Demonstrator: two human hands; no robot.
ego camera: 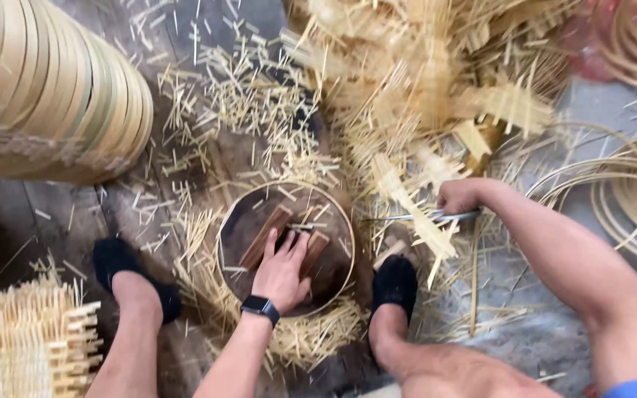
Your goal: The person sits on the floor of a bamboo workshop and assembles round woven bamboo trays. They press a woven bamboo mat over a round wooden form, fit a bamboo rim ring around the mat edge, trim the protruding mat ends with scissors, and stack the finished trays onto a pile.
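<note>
Stacked bamboo hoops (53,96), woven mat (27,339), loose coiled strips (628,199).

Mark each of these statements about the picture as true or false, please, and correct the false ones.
1. The left hand rests inside a round hoop on the floor. True.
2. The right hand is empty. False: it holds metal scissors.
3. A black watch is on the left wrist. True.
4. The person wears white shoes. False: the left shoe and the right shoe are black.
5. A stack of bamboo rings lies at the upper left. True.
6. The floor around the hoop is swept clean. False: short bamboo pieces lie scattered about.
</note>
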